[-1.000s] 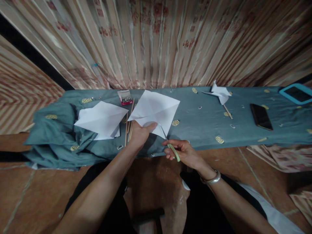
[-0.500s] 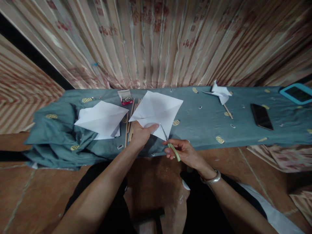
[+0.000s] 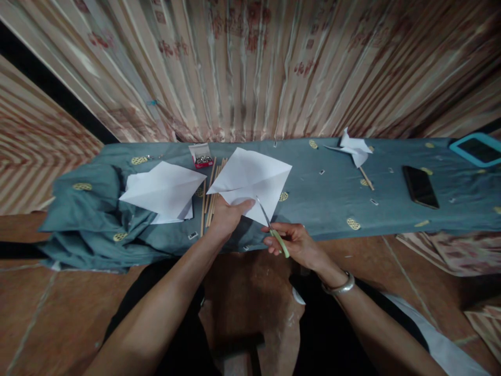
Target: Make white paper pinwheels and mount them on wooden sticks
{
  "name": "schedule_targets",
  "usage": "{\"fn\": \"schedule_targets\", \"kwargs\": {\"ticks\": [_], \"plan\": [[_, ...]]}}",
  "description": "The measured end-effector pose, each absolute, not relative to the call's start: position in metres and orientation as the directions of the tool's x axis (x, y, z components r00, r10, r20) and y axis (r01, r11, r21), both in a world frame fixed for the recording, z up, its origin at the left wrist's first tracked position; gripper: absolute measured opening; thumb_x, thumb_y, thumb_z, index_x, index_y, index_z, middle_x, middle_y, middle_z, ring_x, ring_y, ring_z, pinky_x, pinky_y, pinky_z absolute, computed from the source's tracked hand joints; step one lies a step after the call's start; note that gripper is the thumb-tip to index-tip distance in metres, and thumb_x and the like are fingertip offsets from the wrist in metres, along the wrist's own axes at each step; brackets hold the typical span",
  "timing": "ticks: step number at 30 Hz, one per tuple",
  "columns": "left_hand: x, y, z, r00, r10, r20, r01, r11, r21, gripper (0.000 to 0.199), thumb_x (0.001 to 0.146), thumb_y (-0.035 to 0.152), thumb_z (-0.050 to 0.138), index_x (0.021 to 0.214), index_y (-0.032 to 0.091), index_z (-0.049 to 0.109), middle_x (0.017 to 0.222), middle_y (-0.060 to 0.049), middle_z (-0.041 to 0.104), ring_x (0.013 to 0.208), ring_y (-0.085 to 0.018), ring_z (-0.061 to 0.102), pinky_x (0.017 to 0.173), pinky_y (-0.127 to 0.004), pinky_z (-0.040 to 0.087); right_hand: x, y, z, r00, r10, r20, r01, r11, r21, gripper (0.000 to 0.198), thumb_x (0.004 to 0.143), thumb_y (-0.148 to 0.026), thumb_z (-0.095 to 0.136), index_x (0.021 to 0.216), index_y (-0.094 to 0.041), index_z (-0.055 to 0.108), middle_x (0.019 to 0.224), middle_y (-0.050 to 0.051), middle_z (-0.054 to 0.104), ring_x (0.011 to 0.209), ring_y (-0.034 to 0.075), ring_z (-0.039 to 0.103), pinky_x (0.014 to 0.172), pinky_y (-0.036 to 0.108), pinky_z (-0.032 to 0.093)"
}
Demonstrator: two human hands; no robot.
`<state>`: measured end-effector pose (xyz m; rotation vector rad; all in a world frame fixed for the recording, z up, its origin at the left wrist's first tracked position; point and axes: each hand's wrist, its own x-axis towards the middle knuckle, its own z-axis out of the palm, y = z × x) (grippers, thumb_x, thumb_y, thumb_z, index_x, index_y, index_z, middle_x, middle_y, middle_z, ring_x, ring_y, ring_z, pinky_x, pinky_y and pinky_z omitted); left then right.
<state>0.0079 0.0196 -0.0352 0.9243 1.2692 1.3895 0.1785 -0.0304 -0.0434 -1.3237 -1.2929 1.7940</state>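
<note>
A white square sheet of paper is gripped at its near left side by my left hand, the thumb lying on top. A slit runs into the sheet from its left corner, just above that thumb. My right hand is closed round the green handles of a pair of scissors. The metal blades lie over the sheet's near corner and point away from me toward its middle. Whether the blades are fully closed I cannot make out. Beneath the sheet's left side lie several thin wooden sticks.
A stack of white paper lies left of the sticks. Behind them stands a small open red box of metal pins. Farther right are a paper pinwheel on a stick, a black phone and a blue-framed tablet.
The right corner of the held sheet has shifted slightly left and down. Both hands and the scissors stay almost where they were.
</note>
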Motion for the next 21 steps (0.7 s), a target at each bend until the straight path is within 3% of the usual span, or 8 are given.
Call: {"fn": "schedule_targets", "kwargs": {"ticks": [7, 21], "plan": [[0.0089, 0.0165, -0.0374, -0.162, 0.981, -0.105, -0.184, 0.075, 0.980, 0.035, 0.052, 0.024, 0.078, 0.084, 0.016, 0.066, 0.085, -0.006, 0.073, 0.090, -0.025, 0.066, 0.080, -0.037, 0.052, 0.1781, -0.0309, -0.0412, -0.380, 0.866, -0.326, 0.107, -0.308, -0.945, 0.038, 0.067, -0.052, 0.076, 0.068, -0.017, 0.060, 0.057, -0.003, 0.060, 0.049, 0.006, 0.051, 0.045, 0.018, 0.039], [0.0092, 0.0162, -0.0392, -0.169, 0.979, -0.110, -0.200, 0.075, 0.977, 0.034, 0.051, 0.024, 0.078, 0.082, 0.017, 0.067, 0.086, -0.006, 0.072, 0.090, -0.025, 0.065, 0.080, -0.036, 0.051, 0.1759, -0.0296, -0.0380, -0.356, 0.862, -0.361, 0.071, -0.360, -0.930, 0.041, 0.060, -0.050, 0.080, 0.079, -0.017, 0.063, 0.058, -0.003, 0.062, 0.049, 0.007, 0.055, 0.047, 0.018, 0.045]]}}
